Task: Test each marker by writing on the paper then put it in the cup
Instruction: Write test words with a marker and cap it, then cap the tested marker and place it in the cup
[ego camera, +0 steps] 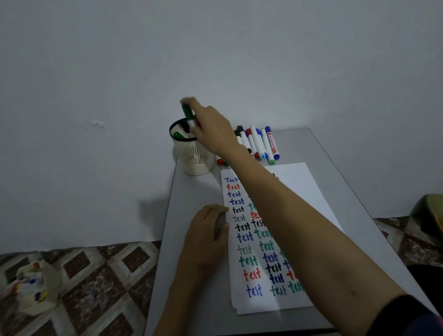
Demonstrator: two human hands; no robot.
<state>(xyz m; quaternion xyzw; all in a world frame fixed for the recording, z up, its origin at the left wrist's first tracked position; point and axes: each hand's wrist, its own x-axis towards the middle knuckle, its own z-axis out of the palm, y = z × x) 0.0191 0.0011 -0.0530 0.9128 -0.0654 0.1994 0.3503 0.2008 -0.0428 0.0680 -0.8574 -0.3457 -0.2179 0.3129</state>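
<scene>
Care is advised: the green marker, pinched by the right hand above the cup at eleven o'clock of the table, should be lowered upright and only then released, while the paper is steadied by the relaxed left hand.

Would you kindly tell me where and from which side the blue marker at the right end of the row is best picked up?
Pinch the blue marker at mid-barrel, on its printed label, coming from above and the right. It lies flat at the row's outer edge, so its right flank faces bare table, while a green-ended marker crowds its left.
</scene>
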